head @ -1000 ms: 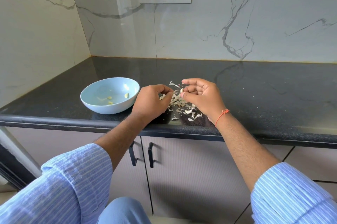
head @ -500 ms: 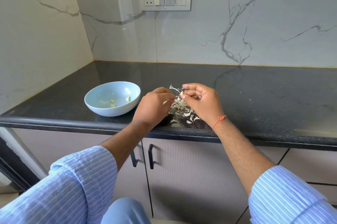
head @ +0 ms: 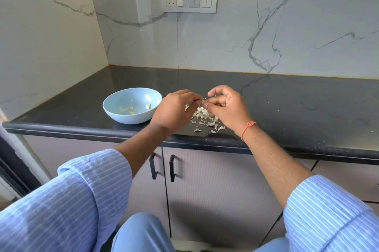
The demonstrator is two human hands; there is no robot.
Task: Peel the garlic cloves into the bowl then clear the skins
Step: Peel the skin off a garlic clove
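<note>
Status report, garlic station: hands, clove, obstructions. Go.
Left hand and right hand both pinching one clove above the skins. Bowl holds a few peeled pieces. Nothing in the way.

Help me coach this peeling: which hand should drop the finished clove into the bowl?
Left, probably. The left hand sits right beside the bowl; the right hand would have to cross over it.

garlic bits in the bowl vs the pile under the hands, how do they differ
The peeled cloves are yellowish, few and scattered inside the blue bowl; the garlic skins are whitish, papery, many, heaped on the black countertop. Cloves look plump, skins thin and curled. Both are small garlic pieces.
</note>
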